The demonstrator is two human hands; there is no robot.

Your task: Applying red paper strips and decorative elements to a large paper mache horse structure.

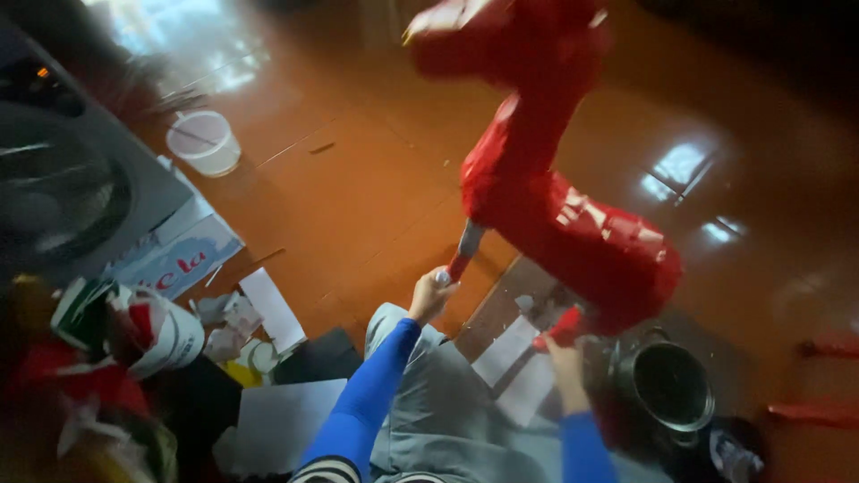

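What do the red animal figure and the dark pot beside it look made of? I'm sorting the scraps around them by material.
Red animal figure: probably paper glued over a frame, as its skin is wrinkled, glossy and patchy, with pale bare spots; the left hand grips an uncovered grey leg. Dark pot: likely metal, judging by its thin, shiny rim.

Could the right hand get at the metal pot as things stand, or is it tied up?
Probably not freely: the right hand grips a leg of the red paper animal. The metal pot sits just beside it, unblocked.
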